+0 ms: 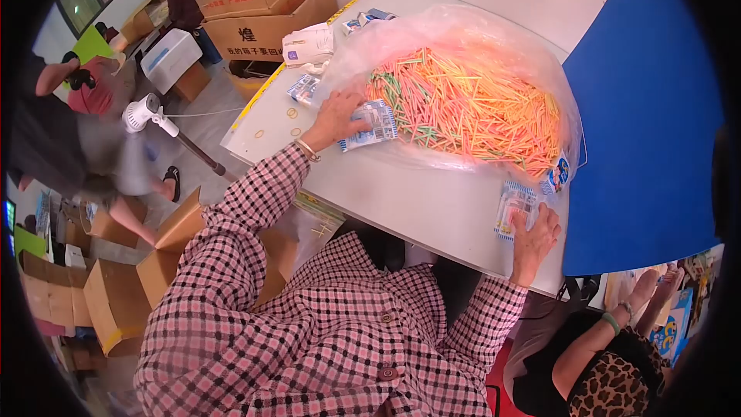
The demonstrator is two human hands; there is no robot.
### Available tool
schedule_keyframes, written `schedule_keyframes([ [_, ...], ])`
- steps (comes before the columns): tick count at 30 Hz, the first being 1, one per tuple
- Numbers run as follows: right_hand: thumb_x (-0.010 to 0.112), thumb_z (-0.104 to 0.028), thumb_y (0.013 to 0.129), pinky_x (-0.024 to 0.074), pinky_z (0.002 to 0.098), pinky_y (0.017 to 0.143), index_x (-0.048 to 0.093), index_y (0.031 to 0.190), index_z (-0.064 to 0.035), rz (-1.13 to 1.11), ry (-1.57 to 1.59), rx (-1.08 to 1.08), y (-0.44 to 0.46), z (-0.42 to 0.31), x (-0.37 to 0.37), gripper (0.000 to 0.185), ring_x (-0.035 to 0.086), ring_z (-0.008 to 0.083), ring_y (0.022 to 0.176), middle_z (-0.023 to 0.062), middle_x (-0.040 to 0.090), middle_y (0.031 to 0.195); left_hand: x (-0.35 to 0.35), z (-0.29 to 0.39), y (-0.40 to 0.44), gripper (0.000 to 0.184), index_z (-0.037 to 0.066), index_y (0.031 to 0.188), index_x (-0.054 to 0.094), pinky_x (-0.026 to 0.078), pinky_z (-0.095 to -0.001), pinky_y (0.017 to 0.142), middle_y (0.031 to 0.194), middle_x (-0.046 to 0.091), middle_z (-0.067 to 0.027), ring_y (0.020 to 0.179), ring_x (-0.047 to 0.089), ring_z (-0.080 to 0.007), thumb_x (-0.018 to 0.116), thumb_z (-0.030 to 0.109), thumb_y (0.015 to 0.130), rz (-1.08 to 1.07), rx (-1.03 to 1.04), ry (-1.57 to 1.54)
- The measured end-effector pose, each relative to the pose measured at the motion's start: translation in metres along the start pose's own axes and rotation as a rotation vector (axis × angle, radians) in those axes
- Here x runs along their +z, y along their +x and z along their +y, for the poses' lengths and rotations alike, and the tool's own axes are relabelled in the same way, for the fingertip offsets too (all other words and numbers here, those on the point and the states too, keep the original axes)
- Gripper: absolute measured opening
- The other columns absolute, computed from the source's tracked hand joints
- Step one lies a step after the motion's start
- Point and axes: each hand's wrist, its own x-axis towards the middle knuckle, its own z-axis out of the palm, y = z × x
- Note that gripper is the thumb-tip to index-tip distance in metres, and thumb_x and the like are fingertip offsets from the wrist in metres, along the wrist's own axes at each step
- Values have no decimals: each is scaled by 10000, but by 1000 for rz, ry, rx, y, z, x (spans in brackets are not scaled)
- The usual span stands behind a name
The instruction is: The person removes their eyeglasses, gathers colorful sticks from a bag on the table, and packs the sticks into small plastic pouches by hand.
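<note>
My left hand (340, 120) is at the near-left edge of a clear plastic bag (455, 19), with thumb and fingers curled at a small blue-and-white packet (373, 125). The bag lies wide open, heaped with thin pink, orange, yellow and green sticks (463, 108). At the table's front right, my right hand (536, 238) grips the lower right side of another blue-and-white packet (515, 205), with something pinkish showing through it. A round blue label (557, 175) sits by the bag's right corner.
More packets (302, 89) and a white box (309, 45) lie on the white table (417, 205) at left. Rubber bands (292, 113) are scattered there. A blue board (648, 108) stands right. Cartons (251, 19) and a white fan (143, 113) are left. Other people are nearby, left and lower right.
</note>
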Motion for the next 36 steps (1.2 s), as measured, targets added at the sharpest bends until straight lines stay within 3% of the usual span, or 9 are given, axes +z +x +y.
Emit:
schedule_keyframes([
  [6, 719, -198, 726, 390, 459, 878, 537, 1103, 14, 171, 265, -280, -6, -49, 10, 470, 470, 374, 1041, 187, 512, 1160, 10, -12, 1, 324, 41, 955, 616, 438, -363, 754, 924, 609, -112, 849, 551, -277, 702, 234, 709, 138, -23, -224],
  [13, 706, -150, 749, 388, 430, 901, 539, 1081, 26, 75, 477, -384, -29, -114, 24, 411, 467, 365, 1046, 204, 517, 1145, 1, 6, 12, 258, 18, 975, 624, 461, -318, 716, 874, 616, -106, 780, 576, -213, 675, 167, 771, 370, -13, -292],
  [16, 679, -157, 794, 418, 367, 866, 545, 1080, 32, 75, 735, -369, -23, -137, 36, 367, 512, 294, 1003, 165, 545, 1103, -15, 51, 11, 233, 16, 993, 623, 464, -290, 729, 864, 615, -88, 788, 578, -176, 662, 136, 797, 386, 36, -439],
  [18, 649, -171, 835, 454, 281, 741, 588, 1032, 34, -258, 1315, -77, -19, -153, 36, 291, 559, 164, 819, 88, 606, 908, -12, 89, 2, 256, 16, 1039, 603, 463, -258, 754, 930, 602, -76, 839, 575, -145, 658, 122, 812, 199, 77, -703],
  [24, 617, -145, 834, 400, 293, 556, 585, 858, 49, -340, 1218, -42, -18, -125, 44, 198, 503, 172, 595, 131, 576, 692, -9, 133, -7, 352, 21, 1115, 546, 464, -291, 787, 1106, 538, -89, 862, 577, -168, 662, 153, 810, -89, 0, -936],
  [27, 621, -133, 827, 381, 291, 523, 583, 804, 46, -358, 1126, -176, -11, -102, 44, 184, 478, 157, 548, 118, 557, 623, -19, 135, 7, 273, 13, 1020, 589, 460, -335, 773, 1003, 586, -108, 808, 586, -221, 660, 149, 794, 259, 500, -523],
  [28, 624, -128, 823, 386, 288, 527, 589, 823, 44, -393, 1096, -192, -8, -100, 34, 175, 484, 153, 554, 116, 565, 635, -19, 137, 7, 273, 13, 1020, 589, 460, -335, 773, 1003, 586, -108, 808, 586, -221, 660, 149, 794, 258, 499, -524],
  [31, 631, -120, 814, 398, 281, 535, 602, 863, 39, -457, 1039, -223, -5, -98, 23, 169, 495, 144, 566, 113, 581, 660, -21, 140, 9, 190, 7, 916, 624, 447, -364, 732, 865, 611, -125, 782, 580, -269, 651, 136, 779, -135, 589, -495],
  [36, 629, -115, 825, 411, 251, 552, 627, 918, 35, -357, 1229, -99, -12, -89, 33, 176, 501, 100, 597, 69, 601, 683, -5, 143, 6, 136, 10, 770, 623, 432, -381, 689, 718, 602, -97, 747, 576, -269, 661, 135, 732, -31, 519, -547],
])
